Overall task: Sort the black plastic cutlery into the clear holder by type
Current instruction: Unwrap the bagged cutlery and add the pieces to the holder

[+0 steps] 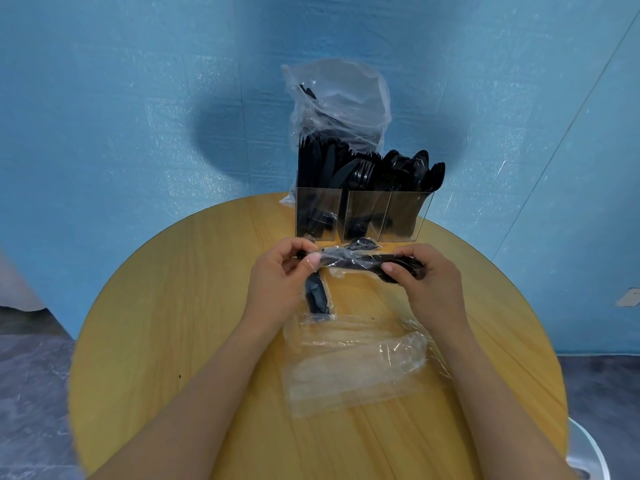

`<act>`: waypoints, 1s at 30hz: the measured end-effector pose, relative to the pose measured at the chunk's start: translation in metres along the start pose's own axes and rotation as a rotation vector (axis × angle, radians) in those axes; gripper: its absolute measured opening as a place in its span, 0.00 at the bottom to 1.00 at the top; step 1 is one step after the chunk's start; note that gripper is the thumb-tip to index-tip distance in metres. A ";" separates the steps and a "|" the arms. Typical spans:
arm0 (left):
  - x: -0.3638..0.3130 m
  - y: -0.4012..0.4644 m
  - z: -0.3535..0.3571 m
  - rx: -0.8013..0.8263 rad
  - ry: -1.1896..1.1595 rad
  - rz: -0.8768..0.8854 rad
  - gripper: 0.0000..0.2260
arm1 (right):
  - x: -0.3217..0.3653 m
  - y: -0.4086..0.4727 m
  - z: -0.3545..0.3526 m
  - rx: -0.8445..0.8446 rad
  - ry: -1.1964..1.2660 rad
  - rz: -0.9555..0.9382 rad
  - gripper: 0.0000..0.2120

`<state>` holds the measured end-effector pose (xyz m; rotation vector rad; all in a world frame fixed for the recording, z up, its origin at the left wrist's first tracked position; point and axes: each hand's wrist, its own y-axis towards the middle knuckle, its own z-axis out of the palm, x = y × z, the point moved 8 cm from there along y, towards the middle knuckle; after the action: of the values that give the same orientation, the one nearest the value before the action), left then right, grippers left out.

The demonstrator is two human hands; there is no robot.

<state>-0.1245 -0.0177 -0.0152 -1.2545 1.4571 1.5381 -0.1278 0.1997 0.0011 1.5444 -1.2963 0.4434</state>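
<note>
Round wooden table (173, 306) first, with the clear holder (360, 216) at its far edge, already packed with knives, forks and spoons by compartment. Just in front of the holder, left hand (277, 285) and right hand (429, 282) each pinch an end of a wrapped cutlery pack (360, 263), probably tearing it open. Another black piece (317, 299) lies nearer. No readable labels anywhere.

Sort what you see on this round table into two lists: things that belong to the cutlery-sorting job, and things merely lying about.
Job:
clear holder, three compartments of black cutlery
wrapped cutlery pack, held by left hand and right hand
wrapped pack on the table
plastic bag behind the holder

Lying about:
empty wrappers
</note>
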 end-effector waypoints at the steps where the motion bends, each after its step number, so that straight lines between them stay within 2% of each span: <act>1: 0.000 0.000 -0.002 -0.022 -0.022 -0.004 0.06 | 0.000 0.000 0.000 0.000 0.021 0.009 0.09; 4: 0.002 0.001 -0.010 -0.091 -0.063 -0.020 0.07 | -0.011 0.000 -0.008 -0.069 0.206 0.147 0.11; 6: 0.004 0.001 -0.013 -0.119 -0.077 -0.035 0.07 | -0.018 -0.001 -0.010 -0.096 0.337 0.240 0.07; 8: 0.004 0.001 -0.013 -0.114 -0.084 -0.045 0.07 | -0.019 -0.001 -0.011 -0.105 0.378 0.253 0.03; 14: 0.001 -0.002 -0.003 -0.011 0.006 -0.051 0.04 | -0.014 -0.002 -0.012 -0.134 0.394 0.202 0.07; 22: 0.002 -0.009 -0.017 -0.054 -0.027 -0.111 0.07 | 0.000 -0.006 -0.010 -0.100 0.357 0.184 0.09; 26: -0.015 -0.012 -0.026 -0.062 -0.102 -0.112 0.08 | 0.007 -0.005 -0.029 -0.194 0.316 0.187 0.09; 30: -0.027 -0.020 -0.048 -0.112 -0.078 -0.131 0.08 | 0.004 -0.011 -0.053 -0.267 0.306 0.242 0.12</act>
<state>-0.0878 -0.0581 0.0071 -1.3129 1.2294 1.5805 -0.0999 0.2421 0.0212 1.0567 -1.2471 0.6075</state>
